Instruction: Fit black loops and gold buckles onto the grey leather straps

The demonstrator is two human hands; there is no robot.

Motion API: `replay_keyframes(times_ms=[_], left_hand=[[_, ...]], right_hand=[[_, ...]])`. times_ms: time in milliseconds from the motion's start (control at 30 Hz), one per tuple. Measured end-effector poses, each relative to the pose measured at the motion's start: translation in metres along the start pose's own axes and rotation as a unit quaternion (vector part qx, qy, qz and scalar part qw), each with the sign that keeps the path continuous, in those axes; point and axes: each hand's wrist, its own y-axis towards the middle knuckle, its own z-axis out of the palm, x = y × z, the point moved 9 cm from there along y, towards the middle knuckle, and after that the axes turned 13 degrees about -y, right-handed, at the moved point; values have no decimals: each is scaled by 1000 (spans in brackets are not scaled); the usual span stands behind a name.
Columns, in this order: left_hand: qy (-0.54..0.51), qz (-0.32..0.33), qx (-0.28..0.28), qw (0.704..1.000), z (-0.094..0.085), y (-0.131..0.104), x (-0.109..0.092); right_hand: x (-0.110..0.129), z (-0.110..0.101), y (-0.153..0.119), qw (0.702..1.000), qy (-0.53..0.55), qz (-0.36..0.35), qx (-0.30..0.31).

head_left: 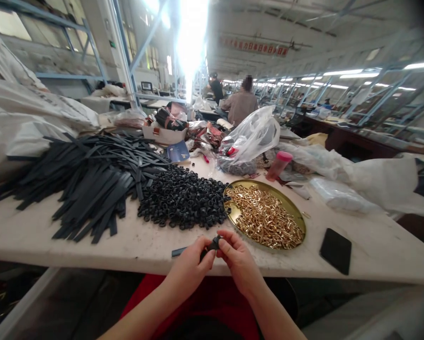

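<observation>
At the table's front edge, my left hand (192,259) is closed around a black strap (178,252), whose flat end sticks out to the left. The fingertips of my right hand (236,252) pinch a small black loop (215,242) at the strap's other end; fingers partly cover where the two meet. Just beyond my hands lies a heap of small black loops (183,198). To the right of that heap, a round gold tray (292,200) holds many small gold metal buckles (264,217). A large pile of black straps (94,189) spreads across the left side.
A black phone (335,250) lies at the right. Behind the tray stand a pink-lidded jar (280,165) and a clear plastic bag (250,137). A blue booklet (178,152) and a white box (164,134) are farther back. Two people are in the background.
</observation>
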Motion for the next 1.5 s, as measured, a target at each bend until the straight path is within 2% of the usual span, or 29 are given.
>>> replay_keyframes(times_ms=[133, 267, 333, 400, 500, 567, 633, 767, 833, 900, 1000, 1067, 1133, 1233, 1300, 1500], left_hand=[[-88, 2, 14, 996, -3, -2, 6], [-139, -60, 7, 988, -7, 1, 24], [-147, -94, 8, 985, -8, 3, 33], [-145, -110, 9, 983, -8, 3, 38], [-99, -116, 2, 988, -13, 4, 42], [-24, -117, 1, 993, -17, 5, 43], [54, -119, -3, 991, -21, 6, 43], [85, -127, -7, 988, -22, 6, 43], [51, -126, 7, 991, -18, 4, 42], [-15, -138, 30, 990, -12, -1, 42], [-122, -163, 52, 978, -5, -8, 39], [-167, -163, 63, 970, -1, -12, 33], [-203, -165, 81, 962, 4, -17, 30], [-236, -194, 99, 947, 13, -26, 35], [-246, -218, 110, 938, 21, -33, 39], [-249, -229, 152, 929, 38, -51, 34]], right_hand=[[-11, 13, -4, 998, 19, 39, 39], [-11, 15, -10, 998, -48, 17, 24], [-13, 14, -9, 999, -20, 17, 23], [-20, 16, -8, 998, 28, 50, 40], [-32, 25, -6, 988, 41, 120, 93], [-37, 34, -7, 977, 48, 155, 140], [-41, 38, -8, 969, 67, 171, 162], [-46, 31, -7, 977, 53, 157, 137], [-44, 25, -6, 985, 10, 125, 116], [-37, 14, -4, 993, -72, 72, 61], [-20, -6, -4, 971, -232, -6, -54], [-11, -12, -8, 947, -305, -42, -95], [-6, -8, -13, 931, -353, -70, -70], [-7, 6, -25, 914, -390, -101, 41], [-6, 9, -36, 905, -398, -117, 89], [-6, 10, -64, 868, -452, -134, 157]])
